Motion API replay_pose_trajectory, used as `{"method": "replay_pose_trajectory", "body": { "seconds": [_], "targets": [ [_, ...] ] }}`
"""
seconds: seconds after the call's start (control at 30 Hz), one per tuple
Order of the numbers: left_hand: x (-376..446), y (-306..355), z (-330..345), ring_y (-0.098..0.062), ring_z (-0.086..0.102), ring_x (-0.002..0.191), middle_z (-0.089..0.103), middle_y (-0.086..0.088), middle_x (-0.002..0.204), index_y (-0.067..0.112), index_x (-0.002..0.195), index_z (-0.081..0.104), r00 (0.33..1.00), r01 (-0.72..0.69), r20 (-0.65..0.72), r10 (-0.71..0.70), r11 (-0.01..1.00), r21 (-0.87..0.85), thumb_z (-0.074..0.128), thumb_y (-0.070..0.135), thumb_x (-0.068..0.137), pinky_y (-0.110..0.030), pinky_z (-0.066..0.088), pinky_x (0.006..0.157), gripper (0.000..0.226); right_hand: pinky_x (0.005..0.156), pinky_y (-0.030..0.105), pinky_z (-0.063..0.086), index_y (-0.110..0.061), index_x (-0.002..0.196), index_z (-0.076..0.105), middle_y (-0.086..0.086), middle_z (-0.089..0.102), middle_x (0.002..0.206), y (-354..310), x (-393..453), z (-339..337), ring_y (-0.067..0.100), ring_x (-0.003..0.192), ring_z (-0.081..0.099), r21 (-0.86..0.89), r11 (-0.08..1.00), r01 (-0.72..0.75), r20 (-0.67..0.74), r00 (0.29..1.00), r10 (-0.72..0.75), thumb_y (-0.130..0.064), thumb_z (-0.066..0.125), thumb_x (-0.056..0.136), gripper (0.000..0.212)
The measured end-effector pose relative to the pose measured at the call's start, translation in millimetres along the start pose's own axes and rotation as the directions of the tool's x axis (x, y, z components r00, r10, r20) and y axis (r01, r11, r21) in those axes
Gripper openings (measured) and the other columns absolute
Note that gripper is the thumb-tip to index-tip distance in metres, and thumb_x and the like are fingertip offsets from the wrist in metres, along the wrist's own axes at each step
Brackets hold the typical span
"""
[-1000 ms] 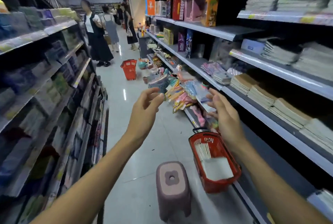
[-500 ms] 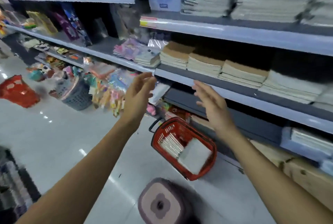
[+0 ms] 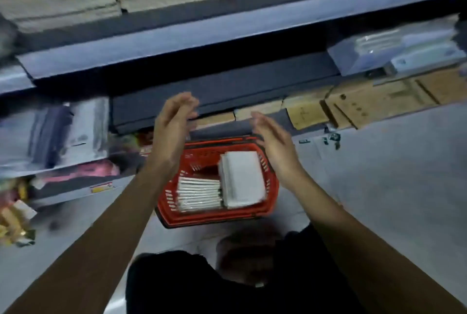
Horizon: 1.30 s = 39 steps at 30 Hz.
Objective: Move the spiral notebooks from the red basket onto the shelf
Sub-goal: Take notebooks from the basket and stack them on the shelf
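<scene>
Centre of frame: your left hand (image 3: 174,126) and right hand (image 3: 274,142) hover over the far rim of the red basket (image 3: 217,216), palms facing, fingers straight, holding nothing. The spiral notebooks (image 3: 242,178) lie inside it, a flat pile at right, another stack on edge at left. The shelf (image 3: 177,38) edge crosses the upper frame; bare floor (image 3: 391,187) lies at right.
</scene>
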State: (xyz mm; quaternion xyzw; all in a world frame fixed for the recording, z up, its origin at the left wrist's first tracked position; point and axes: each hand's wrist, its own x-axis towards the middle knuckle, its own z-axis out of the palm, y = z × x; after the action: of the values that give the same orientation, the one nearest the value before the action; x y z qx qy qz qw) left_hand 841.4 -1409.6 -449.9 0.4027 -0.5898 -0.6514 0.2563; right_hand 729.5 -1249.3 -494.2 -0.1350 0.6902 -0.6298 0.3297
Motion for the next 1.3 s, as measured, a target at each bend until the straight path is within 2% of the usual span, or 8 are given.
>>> {"method": "replay_pose_trajectory", "body": {
  "seconds": [0.2, 0.43, 0.63, 0.77, 0.87, 1.03, 1.17, 1.3],
  "targets": [
    [38.6, -126.4, -23.5, -0.019, 0.065, 0.106, 0.07, -0.01, 0.119, 0.028, 0.101, 0.066, 0.998, 0.003, 0.068, -0.004, 1.0, 0.02, 0.06, 0.017, 0.097, -0.036, 0.05, 0.092, 0.013, 0.091, 0.01, 0.047, -0.013, 0.122, 0.066, -0.013, 0.068, 0.104, 127.3, 28.9, 16.1, -0.011, 0.093, 0.064, -0.105, 0.992, -0.067, -0.137, 0.989, 0.052, -0.017, 0.059, 0.098, 0.025],
    [58.8, -276.4, -5.4, -0.019, 0.065, 0.1, 0.069, 0.004, 0.093, 0.017, 0.108, 0.064, 0.996, 0.074, 0.056, -0.076, 0.996, 0.042, 0.065, 0.011, 0.093, -0.038, 0.049, 0.097, 0.016, 0.085, 0.022, 0.041, -0.017, 0.122, 0.067, 0.001, 0.065, 0.127, 266.2, 79.9, 7.8, 0.016, 0.108, 0.061, -0.33, 0.911, -0.247, -0.168, 0.965, 0.201, -0.028, 0.062, 0.095, 0.03],
    [42.7, -377.1, 13.3, -0.025, 0.065, 0.104, 0.071, -0.01, 0.107, 0.012, 0.107, 0.065, 0.983, 0.185, -0.015, -0.185, 0.98, 0.079, 0.064, 0.007, 0.092, -0.045, 0.052, 0.099, 0.016, 0.082, 0.021, 0.041, -0.011, 0.132, 0.06, 0.009, 0.063, 0.127, 335.5, 75.9, 0.7, 0.021, 0.106, 0.062, -0.369, 0.865, -0.34, -0.148, 0.94, 0.306, -0.026, 0.062, 0.094, 0.041],
    [15.5, -401.4, 19.4, -0.002, 0.064, 0.079, 0.064, 0.016, 0.095, 0.001, 0.119, 0.063, 0.979, 0.201, 0.001, -0.203, 0.972, 0.121, 0.064, 0.002, 0.092, -0.019, 0.056, 0.079, 0.027, 0.094, 0.024, 0.041, -0.012, 0.142, 0.051, 0.008, 0.059, 0.129, 349.8, 60.7, -11.6, 0.022, 0.117, 0.058, -0.429, 0.825, -0.368, -0.148, 0.929, 0.338, -0.032, 0.063, 0.093, 0.054],
    [14.4, -406.1, 22.6, -0.004, 0.063, 0.079, 0.064, 0.01, 0.095, 0.0, 0.118, 0.062, 0.982, 0.19, -0.035, -0.186, 0.97, 0.153, 0.064, 0.0, 0.091, -0.001, 0.047, 0.069, 0.027, 0.099, 0.024, 0.037, -0.01, 0.147, 0.043, 0.01, 0.049, 0.148, 354.6, 59.8, -15.3, 0.025, 0.131, 0.051, -0.411, 0.825, -0.388, -0.142, 0.921, 0.363, -0.031, 0.061, 0.095, 0.059],
    [11.0, -425.9, 26.4, -0.019, 0.062, 0.085, 0.067, -0.004, 0.102, 0.007, 0.118, 0.061, 0.989, 0.149, -0.015, -0.149, 0.972, 0.183, 0.064, 0.003, 0.09, -0.015, 0.049, 0.069, 0.028, 0.091, 0.023, 0.036, -0.007, 0.149, 0.038, 0.008, 0.05, 0.146, 364.0, 67.3, -12.9, 0.027, 0.129, 0.051, -0.364, 0.828, -0.427, -0.22, 0.903, 0.369, -0.028, 0.058, 0.097, 0.059],
    [6.4, -444.3, 14.3, -0.018, 0.063, 0.097, 0.066, -0.006, 0.112, 0.009, 0.099, 0.066, 0.994, 0.109, -0.019, -0.108, 0.972, 0.207, 0.064, -0.003, 0.088, -0.004, 0.044, 0.078, 0.016, 0.079, 0.025, 0.039, -0.004, 0.133, 0.054, 0.005, 0.06, 0.117, 367.8, 65.2, 1.4, 0.025, 0.1, 0.058, -0.37, 0.8, -0.473, -0.28, 0.878, 0.389, -0.023, 0.057, 0.094, 0.044],
    [11.8, -444.9, 13.2, -0.023, 0.067, 0.096, 0.068, -0.008, 0.116, 0.02, 0.098, 0.057, 0.991, 0.126, 0.01, -0.13, 0.974, 0.188, 0.063, 0.002, 0.09, -0.02, 0.049, 0.078, 0.021, 0.075, 0.027, 0.044, 0.0, 0.12, 0.064, 0.013, 0.069, 0.115, 363.5, 71.6, 13.2, 0.031, 0.102, 0.065, -0.348, 0.797, -0.495, -0.349, 0.857, 0.38, -0.02, 0.059, 0.088, 0.038]
  ]
}}
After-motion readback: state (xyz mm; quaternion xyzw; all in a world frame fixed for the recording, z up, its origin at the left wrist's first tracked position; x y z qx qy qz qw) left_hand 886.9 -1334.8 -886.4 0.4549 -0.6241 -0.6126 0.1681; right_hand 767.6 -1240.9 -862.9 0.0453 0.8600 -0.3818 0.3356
